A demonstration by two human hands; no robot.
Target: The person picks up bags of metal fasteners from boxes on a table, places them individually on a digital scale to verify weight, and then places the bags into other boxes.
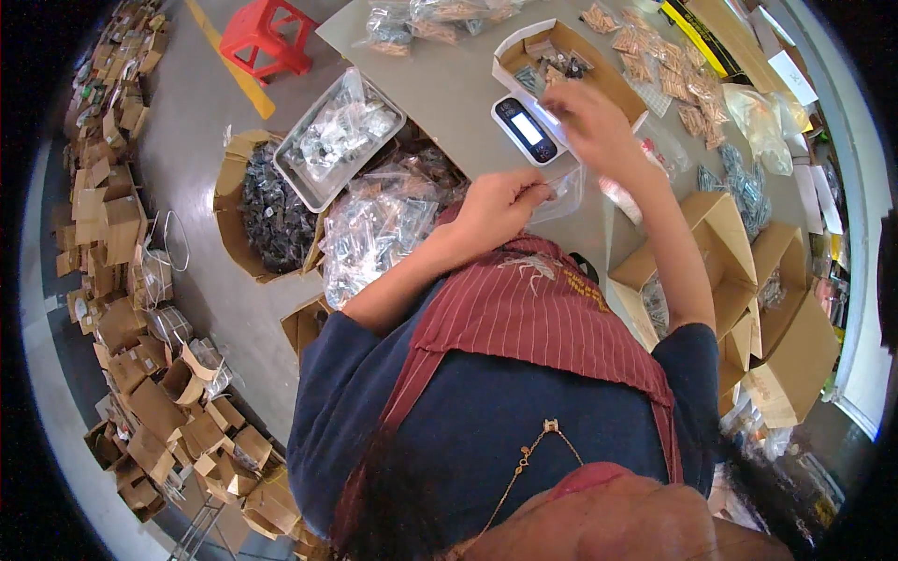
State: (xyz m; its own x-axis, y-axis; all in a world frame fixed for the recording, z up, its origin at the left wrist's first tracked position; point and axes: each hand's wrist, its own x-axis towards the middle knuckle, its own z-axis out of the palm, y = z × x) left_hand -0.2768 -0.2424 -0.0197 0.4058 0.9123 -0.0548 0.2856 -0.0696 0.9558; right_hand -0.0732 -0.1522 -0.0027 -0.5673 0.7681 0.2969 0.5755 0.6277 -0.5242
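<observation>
My left hand (505, 204) is closed on the edge of a clear plastic bag (565, 194) just in front of the apron. Beyond the bag, a small digital scale (522, 131) with a lit screen sits on the grey table (449, 103). My right hand (591, 126) hovers at the scale's right side, by the near edge of a cardboard tray (613, 89). Its fingers are curled together, and anything they hold is hidden. Dark small parts (566, 65) and grey screws or plugs lie inside that tray.
Bags of tan wooden-looking plugs (673, 75) cover the table's far right. Left of me are a metal tray (398, 117) of bagged parts, a carton of black parts (278, 210) and a red stool (269, 37). Open cartons (706, 234) stand right; cardboard boxes line the left wall.
</observation>
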